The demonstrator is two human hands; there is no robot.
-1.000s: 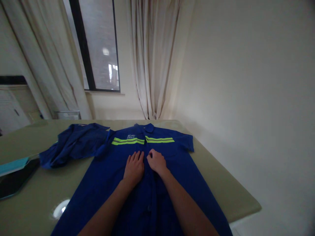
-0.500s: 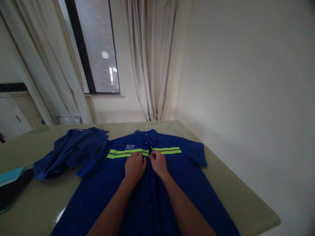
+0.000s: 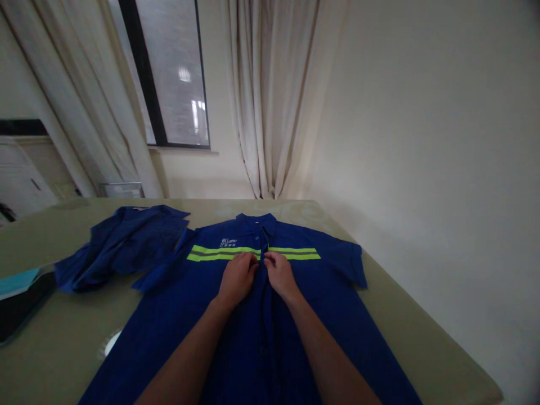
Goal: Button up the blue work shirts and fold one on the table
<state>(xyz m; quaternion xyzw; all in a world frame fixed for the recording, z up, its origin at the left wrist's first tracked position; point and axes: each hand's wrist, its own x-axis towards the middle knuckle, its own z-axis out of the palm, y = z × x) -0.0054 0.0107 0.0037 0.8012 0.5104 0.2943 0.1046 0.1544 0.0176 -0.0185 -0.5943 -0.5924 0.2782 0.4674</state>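
Observation:
A blue short-sleeved work shirt lies spread front side up, its collar toward the window. Yellow-green and grey reflective bands cross its chest, and white lettering sits above the left band. My left hand rests on the left half, fingers curled at the front opening just below the band. Opposite it, my right hand pinches the placket edge of the right half. The fingertips of both hands are close together, and any button between them is hidden.
Left of the shirt lies a crumpled blue garment. A black flat object with a light-blue item on it lies at the far left. A white round thing shows by the shirt's edge. The wall borders the table's right side.
The camera view has shifted slightly, so the shirt sits a little higher and to the right in the picture. Both hands stay at the placket, with small finger movements.

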